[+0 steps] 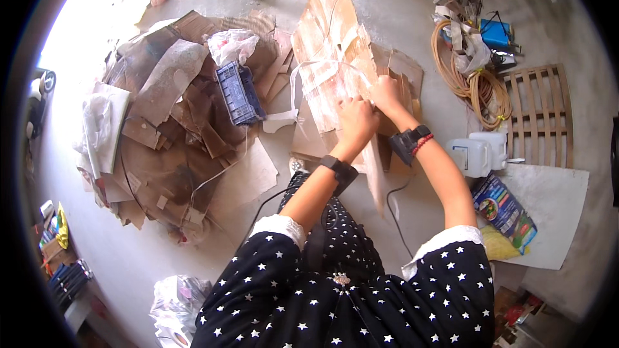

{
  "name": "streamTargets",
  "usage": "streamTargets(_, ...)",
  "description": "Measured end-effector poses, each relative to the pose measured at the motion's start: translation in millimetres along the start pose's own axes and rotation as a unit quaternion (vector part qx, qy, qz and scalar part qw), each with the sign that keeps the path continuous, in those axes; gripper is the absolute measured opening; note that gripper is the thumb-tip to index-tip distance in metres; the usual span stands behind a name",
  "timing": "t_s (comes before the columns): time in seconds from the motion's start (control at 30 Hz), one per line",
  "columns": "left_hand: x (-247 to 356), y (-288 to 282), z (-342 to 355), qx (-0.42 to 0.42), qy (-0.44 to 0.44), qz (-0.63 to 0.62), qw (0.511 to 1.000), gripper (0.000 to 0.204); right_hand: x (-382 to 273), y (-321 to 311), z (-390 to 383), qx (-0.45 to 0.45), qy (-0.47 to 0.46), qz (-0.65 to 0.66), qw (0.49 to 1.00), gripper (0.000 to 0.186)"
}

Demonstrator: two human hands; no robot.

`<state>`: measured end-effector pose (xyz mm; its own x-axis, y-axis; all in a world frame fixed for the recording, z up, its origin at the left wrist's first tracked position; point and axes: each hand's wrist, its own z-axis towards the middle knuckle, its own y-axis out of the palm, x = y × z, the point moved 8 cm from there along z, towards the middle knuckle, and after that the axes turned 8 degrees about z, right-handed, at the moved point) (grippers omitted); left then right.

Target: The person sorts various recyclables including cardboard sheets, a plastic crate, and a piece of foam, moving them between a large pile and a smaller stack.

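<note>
A stack of torn, flattened cardboard (332, 19) lies on the floor in front of me, with a long ragged point jutting toward my feet. Around its middle runs a thin white strap (325, 62), looping down at the left side. My right hand (388, 95) is closed at the stack's right edge, where the strap runs into its fingers. Just left of it and nearer to me, my left hand (356, 119) is closed low over the cardboard; what its fingers grip is hidden. Both wrists wear black bands.
To the left is a large cardboard heap (174, 161) bearing a blue plastic crate (239, 93) and a white plastic bag (232, 45). At the right are a coiled hose (493, 100), a wooden slatted rack (541, 113), white jugs (471, 156) and a printed sack (505, 212). A dark cable (394, 219) trails near my legs.
</note>
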<state>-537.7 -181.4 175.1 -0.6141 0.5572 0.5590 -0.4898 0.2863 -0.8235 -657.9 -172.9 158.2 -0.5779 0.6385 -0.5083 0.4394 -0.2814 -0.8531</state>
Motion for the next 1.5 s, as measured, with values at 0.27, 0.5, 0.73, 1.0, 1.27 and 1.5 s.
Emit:
streamTargets(0.27, -16, -3, 54, -0.061, 0.015, 0.066, 0.996, 0.013, -13, 7, 45, -0.033, 0.023, 0.097, 0.995, 0.023)
streamTargets(0.5, 31, 41, 59, -0.107, 0.057, 0.153, 0.981, 0.016, 71, 12, 53, -0.066, 0.102, 0.24, 0.963, 0.032)
streamTargets(0.73, 113, 109, 4, -0.238, 0.087, 0.221, 0.942, 0.024, 205, -7, 60, 0.003, 0.116, 0.206, 0.972, 0.03)
streamTargets(1.0, 138, 277, -52, -0.243, 0.103, 0.224, 0.938, 0.019, 349, 28, 80, 0.012, 0.172, 0.194, 0.966, 0.029)
streamTargets(1.27, 144, 480, -119, -0.274, 0.114, 0.157, 0.942, 0.016, 545, 102, 39, 0.066, 0.236, 0.187, 0.951, 0.023)
streamTargets(1.5, 174, 529, -116, -0.336, 0.168, 0.2, 0.905, 0.019, 599, 92, 32, 0.037, 0.318, 0.23, 0.919, 0.027)
